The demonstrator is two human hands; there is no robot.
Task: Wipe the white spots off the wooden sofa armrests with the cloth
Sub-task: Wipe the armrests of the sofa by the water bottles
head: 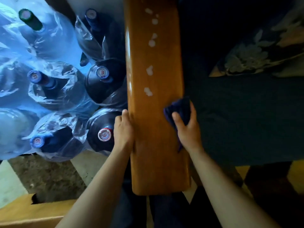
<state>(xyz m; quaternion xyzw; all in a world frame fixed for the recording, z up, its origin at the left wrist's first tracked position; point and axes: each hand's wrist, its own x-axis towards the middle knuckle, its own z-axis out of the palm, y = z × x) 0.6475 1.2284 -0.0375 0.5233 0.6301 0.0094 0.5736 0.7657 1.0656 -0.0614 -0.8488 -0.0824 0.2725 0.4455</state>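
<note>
- big water bottles (105, 79) wrapped in clear plastic crowd the floor just beside the armrest's left edge; a cardboard box (29, 213) sits nearer, lower left.
- dark sofa seat (238, 120) and a floral cushion (256, 53) lie along the right edge.
- wooden armrest (156, 145) runs away up the middle; white spots (148, 91) dot its far half, the near half looks bare.
- left hand (123, 132) lies flat along the left edge, grip open, holding nothing.
- right hand (189, 127) grips the dark blue cloth (178, 107) closed, at the right edge, near the closest spot.
</note>
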